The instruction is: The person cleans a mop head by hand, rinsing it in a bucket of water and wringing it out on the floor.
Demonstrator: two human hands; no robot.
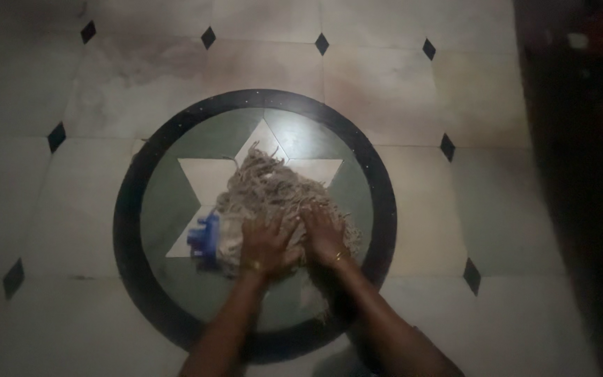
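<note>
Bare forearms, gold bangle on left wrist [253, 265], gold bangle on right wrist [341, 256]

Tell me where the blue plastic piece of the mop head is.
In the head view, the blue plastic piece lies on the floor medallion, at the mop head's left edge, just left of the left hand.

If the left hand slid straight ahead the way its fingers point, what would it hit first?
Probably only more mop head: the left hand already presses flat on its strands, fingers pointing up-frame. Beyond them lies the star-patterned floor.
</note>
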